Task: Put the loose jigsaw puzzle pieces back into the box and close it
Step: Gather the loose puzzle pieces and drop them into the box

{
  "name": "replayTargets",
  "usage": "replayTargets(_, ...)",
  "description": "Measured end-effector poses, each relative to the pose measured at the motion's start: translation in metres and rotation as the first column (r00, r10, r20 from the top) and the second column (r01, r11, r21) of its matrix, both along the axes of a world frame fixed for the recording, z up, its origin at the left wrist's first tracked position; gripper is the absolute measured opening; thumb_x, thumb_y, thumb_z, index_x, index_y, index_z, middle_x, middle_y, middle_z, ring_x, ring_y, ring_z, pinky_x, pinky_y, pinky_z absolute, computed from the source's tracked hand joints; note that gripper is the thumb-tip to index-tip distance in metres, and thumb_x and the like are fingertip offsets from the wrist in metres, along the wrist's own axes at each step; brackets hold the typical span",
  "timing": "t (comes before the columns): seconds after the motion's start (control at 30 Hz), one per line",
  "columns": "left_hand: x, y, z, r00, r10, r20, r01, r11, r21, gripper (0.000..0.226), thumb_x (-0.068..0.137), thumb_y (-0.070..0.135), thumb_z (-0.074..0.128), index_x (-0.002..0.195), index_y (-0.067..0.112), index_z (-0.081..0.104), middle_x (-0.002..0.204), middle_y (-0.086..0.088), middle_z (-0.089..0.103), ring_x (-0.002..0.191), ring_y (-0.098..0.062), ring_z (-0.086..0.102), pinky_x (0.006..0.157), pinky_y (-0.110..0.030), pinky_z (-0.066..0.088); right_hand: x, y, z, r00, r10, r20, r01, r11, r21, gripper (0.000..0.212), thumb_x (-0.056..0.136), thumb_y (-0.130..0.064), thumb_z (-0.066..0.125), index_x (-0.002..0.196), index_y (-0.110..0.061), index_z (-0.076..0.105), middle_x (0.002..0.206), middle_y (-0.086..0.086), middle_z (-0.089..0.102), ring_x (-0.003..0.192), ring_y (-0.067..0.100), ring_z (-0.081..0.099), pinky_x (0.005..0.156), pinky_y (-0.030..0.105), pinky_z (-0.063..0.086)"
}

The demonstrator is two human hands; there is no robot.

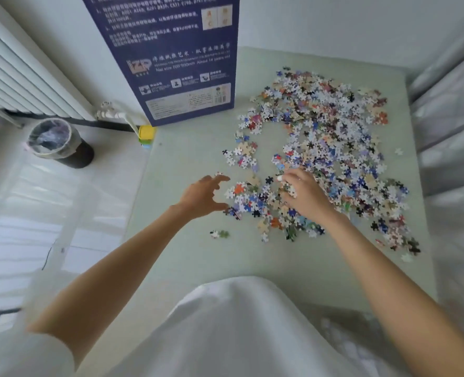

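Here, pieces (326, 148): loose heap on the desk's (187, 164) right half.
Box (176, 58): upright, far left.
Left hand (202, 197): fingers spread, empty.
Right hand (305, 195): curled, gathering pieces.

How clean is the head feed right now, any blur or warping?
Head view: wide-angle bending at the radiator and right edge; soft even daylight, faint shadows; left hand slightly motion-blurred; puzzle pieces fairly sharp; box small print unreadable.

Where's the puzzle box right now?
In the head view the puzzle box stands upright at the table's far left edge, against the wall, left of the pile of loose pieces and beyond both hands.
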State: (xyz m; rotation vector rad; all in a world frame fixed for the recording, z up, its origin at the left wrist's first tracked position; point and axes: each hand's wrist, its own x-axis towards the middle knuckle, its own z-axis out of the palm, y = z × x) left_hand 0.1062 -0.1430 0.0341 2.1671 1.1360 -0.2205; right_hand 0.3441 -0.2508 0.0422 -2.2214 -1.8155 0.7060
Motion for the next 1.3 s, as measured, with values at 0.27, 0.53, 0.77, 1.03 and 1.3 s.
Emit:
replayTargets(0.27,-0.003,-0.105,-0.072,0.892,0.415,-0.178,-0.424,0.905,-0.014,0.049,0.087,0.027,0.062,0.129,0.015,0.038,0.119,-0.019,0.042,0.090,-0.036,0.056,0.068,-0.035,0.044,0.013,-0.092,-0.069,0.935,-0.310,0.173,0.346,0.903,-0.255,0.068,0.085,-0.040,0.061,0.140,-0.020,0.025,0.152,0.017,0.007,0.137,0.041,0.012,0.103,0.055,0.032)
replayTargets(0.53,0.058,-0.113,-0.092,0.882,0.470,0.018,-0.469,0.877,0.105,0.027,0.091,0.004,0.048,0.117,0.004,0.052,0.116,-0.018,0.051,0.105,-0.033,0.049,0.085,-0.034,0.039,-0.012,-0.086,-0.091,0.960,-0.203,0.194,0.243,0.947,-0.210,0.068,0.084,-0.039,0.063,0.139,-0.020,0.027,0.153,0.015,0.008,0.133,0.041,0.019,0.101,0.048,0.036)
replayTargets(0.77,0.112,-0.082,-0.094,0.913,0.374,0.159,-0.385,0.922,0.039,0.024,0.092,0.019,0.056,0.114,0.009,0.059,0.113,-0.010,0.058,0.092,-0.024,0.059,0.081,-0.034,0.049,0.011,-0.048,-0.088,0.984,-0.151,0.098,0.162,0.981,-0.108,0.061,0.083,-0.032,0.067,0.134,-0.018,0.037,0.150,0.016,0.015,0.131,0.036,0.025,0.100,0.042,0.042)
replayTargets(1.03,0.097,-0.054,-0.090,0.927,0.373,-0.036,-0.366,0.923,0.121,0.097,0.067,0.067,0.066,0.143,0.024,0.024,0.144,-0.009,0.026,0.130,-0.030,0.024,0.108,-0.044,0.030,0.066,-0.019,-0.080,0.955,-0.197,0.220,0.252,0.932,-0.260,0.104,0.063,-0.062,0.072,0.143,-0.024,0.018,0.154,0.016,0.003,0.139,0.042,0.006,0.108,0.057,0.023)
replayTargets(1.3,0.138,-0.039,-0.089,0.948,0.306,-0.085,-0.302,0.952,0.056,0.096,0.070,0.056,0.071,0.145,0.028,0.019,0.135,-0.008,0.033,0.121,-0.028,0.031,0.097,-0.037,0.039,0.038,0.011,-0.086,0.984,-0.042,0.175,0.090,0.958,-0.274,0.102,0.065,-0.057,0.074,0.144,-0.024,0.018,0.147,0.011,0.022,0.129,0.034,0.025,0.099,0.042,0.035)
